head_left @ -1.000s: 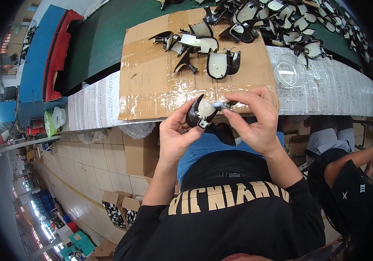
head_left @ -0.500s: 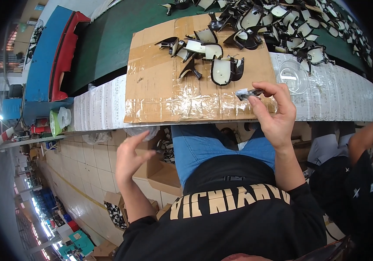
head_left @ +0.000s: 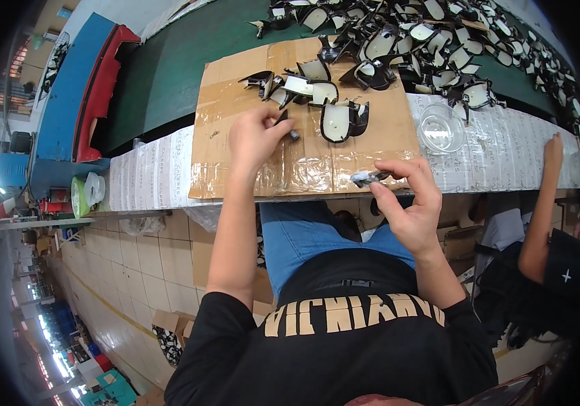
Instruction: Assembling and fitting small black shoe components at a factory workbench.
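My left hand (head_left: 254,141) is over the left part of a brown cardboard sheet (head_left: 225,95), its fingers closed on a small black shoe heel (head_left: 294,134). Just right of it, a heel with a cream face (head_left: 336,123) lies against another black heel. Above the sheet's near edge, my right hand (head_left: 410,203) pinches a small dark item with a pale, crumpled-looking end (head_left: 364,178); its kind is unclear. Several more black heels (head_left: 303,86) lie in a cluster farther back on the sheet.
A large heap of black heels (head_left: 432,40) covers the far right of the green belt (head_left: 168,81). A clear round tub (head_left: 441,128) stands right of the cardboard. At far right, a co-worker's arm (head_left: 542,210) reaches to the white-covered edge. A blue machine frame (head_left: 76,88) stands left.
My left hand has come up from below the table edge onto the cardboard and taken hold of a heel there. My right hand has shifted slightly down and left, still pinching the small item.
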`<state>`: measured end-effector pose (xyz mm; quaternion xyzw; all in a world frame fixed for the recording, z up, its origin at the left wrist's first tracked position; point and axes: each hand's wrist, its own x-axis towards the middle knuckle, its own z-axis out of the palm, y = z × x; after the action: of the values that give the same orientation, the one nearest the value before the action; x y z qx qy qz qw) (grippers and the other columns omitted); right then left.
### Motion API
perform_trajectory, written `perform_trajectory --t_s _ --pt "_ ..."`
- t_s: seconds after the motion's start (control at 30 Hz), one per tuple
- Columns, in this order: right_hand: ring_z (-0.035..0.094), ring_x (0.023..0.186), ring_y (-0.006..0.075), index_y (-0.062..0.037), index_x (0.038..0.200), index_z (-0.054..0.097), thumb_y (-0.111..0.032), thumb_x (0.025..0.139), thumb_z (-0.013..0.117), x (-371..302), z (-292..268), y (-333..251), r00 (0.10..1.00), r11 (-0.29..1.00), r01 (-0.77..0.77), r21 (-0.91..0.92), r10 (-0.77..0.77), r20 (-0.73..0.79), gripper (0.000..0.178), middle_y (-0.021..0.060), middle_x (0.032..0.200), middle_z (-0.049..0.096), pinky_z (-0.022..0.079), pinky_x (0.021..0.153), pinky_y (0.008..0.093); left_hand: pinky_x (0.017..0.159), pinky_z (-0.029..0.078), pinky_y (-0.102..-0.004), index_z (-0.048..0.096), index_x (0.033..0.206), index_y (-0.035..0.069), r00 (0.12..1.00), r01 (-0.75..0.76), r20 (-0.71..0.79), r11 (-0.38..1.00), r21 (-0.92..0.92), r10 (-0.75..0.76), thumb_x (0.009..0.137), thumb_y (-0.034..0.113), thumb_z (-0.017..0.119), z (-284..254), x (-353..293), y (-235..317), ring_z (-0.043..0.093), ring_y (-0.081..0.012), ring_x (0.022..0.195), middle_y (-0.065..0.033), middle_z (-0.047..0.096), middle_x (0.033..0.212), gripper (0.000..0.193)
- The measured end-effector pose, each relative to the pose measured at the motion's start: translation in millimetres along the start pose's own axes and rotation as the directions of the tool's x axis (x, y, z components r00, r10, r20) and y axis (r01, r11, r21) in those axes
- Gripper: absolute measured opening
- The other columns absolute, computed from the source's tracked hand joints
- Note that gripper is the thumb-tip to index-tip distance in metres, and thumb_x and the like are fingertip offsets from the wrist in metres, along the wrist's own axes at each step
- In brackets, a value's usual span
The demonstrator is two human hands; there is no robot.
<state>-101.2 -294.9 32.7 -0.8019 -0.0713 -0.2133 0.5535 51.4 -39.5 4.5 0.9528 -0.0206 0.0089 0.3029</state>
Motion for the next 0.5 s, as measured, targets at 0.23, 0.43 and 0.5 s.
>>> perform_trajectory --t_s 0.23,0.43,0.5 --pt "0.059 0.087 0.0160 -0.0027 0.110 0.072 -0.002 0.079 0.079 3 12 10 0.994 0.964 -0.111 0.242 0.105 0.037 0.031 0.0059 0.093 0.065 0.048 0.081 0.0273 0.065 0.055 -0.0271 0.068 0.111 -0.002 0.993 0.102 0.059 0.477 -0.873 -0.105 0.093 0.010 0.069 -15 -58 -28 0.066 -0.0113 0.082 -0.0071 0.072 0.093 0.022" --pt "0.061 0.091 0.0166 -0.0016 0.108 0.071 -0.001 0.080 0.078 8 27 -2 0.996 0.922 -0.090 0.375 0.088 0.022 0.029 0.0067 0.097 0.067 0.049 0.084 0.0279 0.086 0.063 -0.0351 0.052 0.137 0.003 0.954 0.289 0.300 -0.353 -0.890 0.024 0.096 0.009 0.061 14 -117 3 0.068 -0.0222 0.109 -0.0123 0.064 0.127 0.042" --pt "0.062 0.090 0.0200 -0.0019 0.107 0.071 -0.001 0.078 0.079 9 28 -4 0.998 0.967 0.055 0.250 -0.057 0.002 0.030 0.0074 0.099 0.070 0.049 0.083 0.0295 0.089 0.062 -0.0362 0.052 0.139 0.004 0.941 0.317 0.339 -0.348 -0.882 -0.003 0.095 0.007 0.061 19 -126 16 0.066 -0.0227 0.114 -0.0126 0.063 0.130 0.045"
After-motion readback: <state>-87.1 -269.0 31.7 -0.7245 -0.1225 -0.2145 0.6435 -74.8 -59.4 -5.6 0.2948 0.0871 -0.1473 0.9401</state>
